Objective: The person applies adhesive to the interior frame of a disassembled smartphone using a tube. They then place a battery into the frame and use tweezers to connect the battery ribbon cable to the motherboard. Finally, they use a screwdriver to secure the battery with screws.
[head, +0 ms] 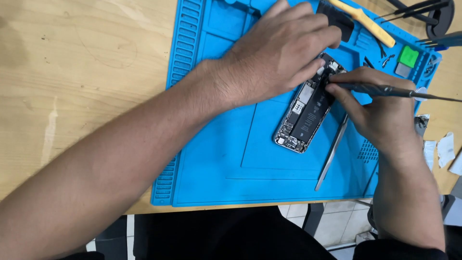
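Note:
An opened smartphone [304, 111] lies tilted on a blue repair mat [216, 159], its black battery and circuit parts exposed. My left hand [279, 53] rests over the phone's upper end, fingers pressing on it. My right hand [380, 106] holds a thin dark screwdriver [399, 91] like a pen, with its tip at the phone's upper right corner. Just right of the phone, a pair of metal tweezers [332, 154] lies on the mat under my right hand.
A yellow-handled tool [368, 23] and a black part [339, 19] lie at the mat's top. A green square piece [409, 56] sits in a mat tray. A tool stand [435, 14] with screwdrivers is at top right. White scraps [445, 149] lie on the wooden table [72, 72].

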